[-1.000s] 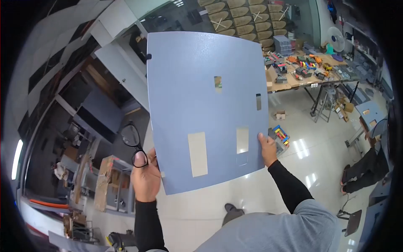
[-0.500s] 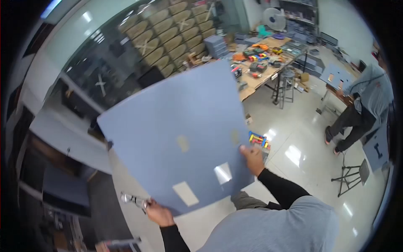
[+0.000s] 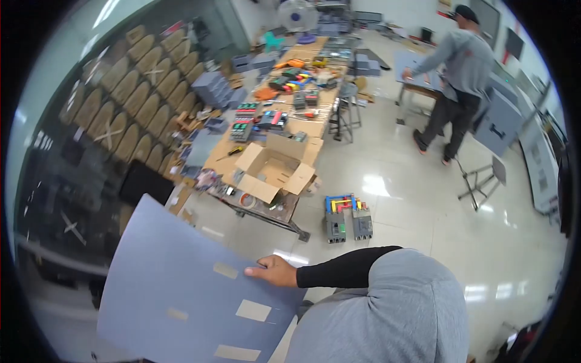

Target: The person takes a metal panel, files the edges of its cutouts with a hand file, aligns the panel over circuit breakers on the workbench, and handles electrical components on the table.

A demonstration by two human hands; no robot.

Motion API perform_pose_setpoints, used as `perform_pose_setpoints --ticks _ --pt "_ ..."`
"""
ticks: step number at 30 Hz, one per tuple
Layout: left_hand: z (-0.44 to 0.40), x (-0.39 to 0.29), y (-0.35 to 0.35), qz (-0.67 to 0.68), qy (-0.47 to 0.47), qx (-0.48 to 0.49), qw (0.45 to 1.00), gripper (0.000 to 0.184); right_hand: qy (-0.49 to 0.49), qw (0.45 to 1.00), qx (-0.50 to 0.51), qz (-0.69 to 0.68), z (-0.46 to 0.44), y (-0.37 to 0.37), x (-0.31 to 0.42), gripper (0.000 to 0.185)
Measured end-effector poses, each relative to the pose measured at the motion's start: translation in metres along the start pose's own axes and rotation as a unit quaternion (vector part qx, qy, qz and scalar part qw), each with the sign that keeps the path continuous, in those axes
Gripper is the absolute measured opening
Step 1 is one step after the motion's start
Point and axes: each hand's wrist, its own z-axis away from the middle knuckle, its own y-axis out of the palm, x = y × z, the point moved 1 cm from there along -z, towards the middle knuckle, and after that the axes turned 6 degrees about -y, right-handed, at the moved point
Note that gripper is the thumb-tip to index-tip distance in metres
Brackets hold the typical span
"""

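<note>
A large blue-grey panel (image 3: 181,266) with several rectangular cutouts fills the lower left of the head view, tilted. My right hand (image 3: 275,271) grips its right edge, thumb on the face beside a small cutout, the other fingers mostly behind the panel. My left hand is out of the frame. The glasses held in it before are not clearly visible. To the right of the panel, on the floor, stand two dark grey breakers (image 3: 349,224) with blue, yellow and red bars on top.
A long workbench (image 3: 315,130) carries an open cardboard box (image 3: 272,168), breakers and tools. Another person (image 3: 463,78) stands at a small table (image 3: 417,71) at the upper right. A folding stool (image 3: 484,181) and a grey cabinet panel (image 3: 502,118) are on the right.
The view has swung right, bringing the workbench and the other person nearer the middle. The panel has shifted to the lower left and turned. My left hand has left the view.
</note>
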Motion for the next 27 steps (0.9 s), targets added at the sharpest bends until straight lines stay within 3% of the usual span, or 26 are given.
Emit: perform_pose_setpoints --ticks 4,7,10,13,19,23,27 --pt "-0.136 0.048 0.084 -0.030 -0.087 0.098 0.991 0.025 -0.045 0.995 -0.070 -0.055 -0.064 0.044 -0.034 0.055" --pt "-0.223 0.071 0.147 -0.050 -0.134 0.157 0.977 0.027 -0.087 0.977 -0.152 -0.124 -0.102 0.070 -0.007 0.053" --pt "-0.306 0.083 0.208 -0.070 -0.157 0.205 0.964 0.028 -0.117 0.979 -0.164 -0.030 -0.134 0.077 0.015 0.048" --pt "-0.374 0.094 0.258 -0.090 -0.166 0.234 0.954 0.030 -0.170 0.964 -0.183 -0.087 -0.162 0.093 0.025 0.044" --pt "-0.472 0.141 0.336 -0.119 -0.176 0.251 0.945 0.033 -0.147 0.975 -0.154 -0.062 -0.236 0.099 0.052 0.039" --pt "-0.455 0.147 0.396 -0.046 -0.282 0.281 0.916 0.043 -0.158 0.979 -0.125 -0.025 -0.299 0.111 0.066 0.034" --pt "-0.491 0.156 0.433 -0.024 -0.333 0.270 0.903 0.050 -0.080 0.994 -0.014 -0.076 -0.367 0.129 0.091 0.034"
